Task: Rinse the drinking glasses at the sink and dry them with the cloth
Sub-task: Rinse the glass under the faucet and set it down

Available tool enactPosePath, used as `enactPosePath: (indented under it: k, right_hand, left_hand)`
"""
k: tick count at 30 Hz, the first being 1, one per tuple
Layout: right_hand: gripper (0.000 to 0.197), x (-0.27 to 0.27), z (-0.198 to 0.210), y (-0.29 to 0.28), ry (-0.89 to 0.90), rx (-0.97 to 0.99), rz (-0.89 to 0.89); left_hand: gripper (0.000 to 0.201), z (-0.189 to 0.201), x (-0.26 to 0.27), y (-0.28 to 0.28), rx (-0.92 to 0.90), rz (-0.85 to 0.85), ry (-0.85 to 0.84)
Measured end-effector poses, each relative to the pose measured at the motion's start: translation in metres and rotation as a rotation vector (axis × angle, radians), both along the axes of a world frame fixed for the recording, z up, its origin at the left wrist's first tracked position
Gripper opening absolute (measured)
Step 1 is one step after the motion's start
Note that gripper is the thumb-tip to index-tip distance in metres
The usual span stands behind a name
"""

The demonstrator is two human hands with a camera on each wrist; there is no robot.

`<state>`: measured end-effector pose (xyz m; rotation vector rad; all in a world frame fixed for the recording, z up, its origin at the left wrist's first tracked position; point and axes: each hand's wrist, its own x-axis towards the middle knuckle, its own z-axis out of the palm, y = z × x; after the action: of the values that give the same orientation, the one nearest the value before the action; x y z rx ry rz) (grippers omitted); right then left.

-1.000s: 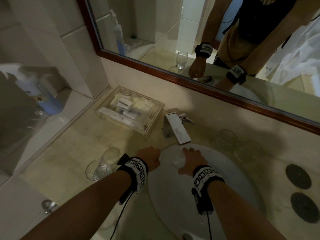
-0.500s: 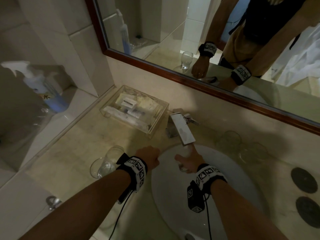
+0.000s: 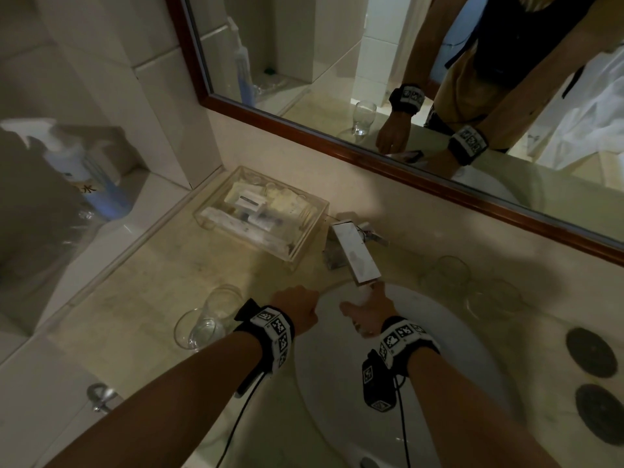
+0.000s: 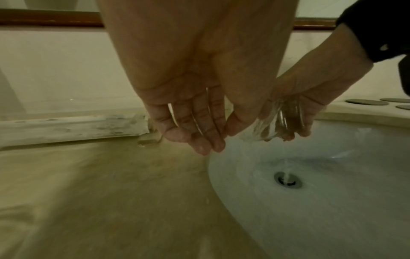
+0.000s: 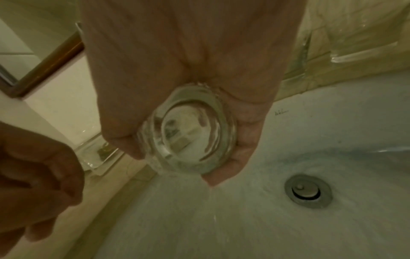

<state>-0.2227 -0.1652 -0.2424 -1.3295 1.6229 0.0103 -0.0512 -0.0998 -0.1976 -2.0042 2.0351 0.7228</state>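
My right hand (image 3: pixel 366 310) grips a clear drinking glass (image 5: pixel 190 133) over the white sink (image 3: pixel 439 332), just below the square faucet spout (image 3: pixel 354 256). In the right wrist view I see the glass's base, with fingers and thumb round its wall. Water streams off the glass (image 4: pixel 277 121) down toward the drain (image 4: pixel 287 179). My left hand (image 3: pixel 297 307) hangs at the basin's left rim holding nothing, its fingers (image 4: pixel 199 133) pointing down. Two more glasses (image 3: pixel 202 319) stand on the counter to the left and two glasses (image 3: pixel 472 282) to the right of the basin.
A clear plastic box (image 3: pixel 261 211) of toiletries sits behind the left glasses, beside the faucet. Two dark round coasters (image 3: pixel 594 383) lie on the counter at the right. A spray bottle (image 3: pixel 84 177) stands on the ledge at far left. The mirror runs along the back wall.
My right hand has rolled so that its thumb points left and has carried the glass up close under the spout. The left hand has stayed at the basin's left rim.
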Motion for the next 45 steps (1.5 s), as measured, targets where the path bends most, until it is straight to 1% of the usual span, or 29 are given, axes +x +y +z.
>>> enactPosePath:
  k: [2,5,7,9,10,11,13,16,18,19,21,22,23,25,26,28,30,31,33,37,39,41,43,45]
  right_hand:
    - [0.092,0.0,0.004,-0.001,0.0,-0.012,-0.004]
    - [0.097,-0.003,0.011,-0.001,0.021,-0.069,0.094]
    - [0.094,-0.006,0.016,-0.001,0.046,-0.103,0.158]
    - [0.095,-0.008,0.019,-0.002,0.047,-0.139,0.196]
    - [0.096,-0.009,0.022,-0.002,0.058,-0.155,0.227]
    - [0.097,-0.009,0.024,-0.003,0.085,-0.168,0.27]
    - [0.096,-0.011,0.028,-0.003,0.12,-0.177,0.319]
    - [0.086,-0.011,0.03,-0.002,0.095,-0.164,0.304]
    - [0.086,-0.013,0.031,-0.002,0.075,-0.167,0.316]
    - [0.089,-0.014,0.031,-0.002,0.083,-0.165,0.336]
    - [0.1,-0.015,0.033,-0.002,0.112,-0.168,0.401]
    - [0.104,-0.015,0.034,-0.002,0.132,-0.193,0.44]
    - [0.104,-0.015,0.035,-0.002,0.155,-0.212,0.465]
    - [0.096,-0.015,0.036,-0.003,0.175,-0.238,0.476]
    - [0.093,-0.016,0.036,-0.003,0.182,-0.251,0.476]
    - [0.087,-0.016,0.036,-0.002,0.214,-0.251,0.488]
    - [0.085,-0.017,0.036,-0.002,0.239,-0.249,0.494]
    - [0.085,-0.017,0.035,-0.001,0.24,-0.25,0.49]
    - [0.084,-0.018,0.034,-0.001,0.241,-0.266,0.489]
    - [0.081,-0.017,0.033,-0.002,0.235,-0.282,0.479]
    - [0.079,-0.016,0.033,-0.001,0.243,-0.286,0.493]
    - [0.088,-0.014,0.034,-0.001,0.246,-0.277,0.513]
    - [0.1,-0.014,0.034,-0.001,0.251,-0.278,0.551]
    - [0.103,-0.015,0.034,-0.002,0.285,-0.284,0.605]
  left_hand:
    - [0.022,0.0,-0.005,-0.002,-0.005,-0.005,0.012]
    - [0.03,-0.002,-0.008,-0.005,0.004,-0.003,0.046]
    - [0.044,-0.004,-0.009,-0.008,0.006,-0.013,0.112]
    - [0.062,-0.006,-0.011,-0.012,-0.007,-0.023,0.17]
    - [0.068,-0.007,-0.013,-0.014,-0.016,-0.017,0.186]
    - [0.069,-0.009,-0.015,-0.017,-0.019,-0.007,0.21]
    - [0.06,-0.012,-0.022,-0.021,-0.009,0.068,0.334]
    - [0.036,-0.014,-0.031,-0.028,0.029,0.304,0.587]
    - [0.021,-0.013,-0.035,-0.03,0.059,0.39,0.654]
    - [0.016,-0.013,-0.035,-0.031,0.061,0.394,0.648]
    - [0.014,-0.016,-0.033,-0.032,0.049,0.391,0.608]
    - [0.013,-0.017,-0.032,-0.033,0.06,0.412,0.634]
    - [0.013,-0.017,-0.033,-0.033,0.082,0.44,0.701]
    - [0.018,-0.015,-0.034,-0.034,0.141,0.514,0.838]
    - [0.021,-0.014,-0.036,-0.034,0.141,0.545,0.882]
    - [0.021,-0.017,-0.038,-0.035,0.112,0.559,0.889]
    - [0.025,-0.019,-0.04,-0.034,0.097,0.54,0.864]
    - [0.023,-0.022,-0.041,-0.034,0.099,0.529,0.85]
    - [0.019,-0.026,-0.04,-0.033,0.074,0.48,0.767]
    - [0.036,-0.031,-0.037,-0.032,0.086,0.356,0.608]
    - [0.031,-0.031,-0.038,-0.031,0.081,0.295,0.555]
    - [0.024,-0.032,-0.038,-0.031,0.087,0.295,0.569]
    - [0.023,-0.034,-0.038,-0.031,0.11,0.319,0.598]
    - [0.023,-0.034,-0.037,-0.029,0.11,0.326,0.623]
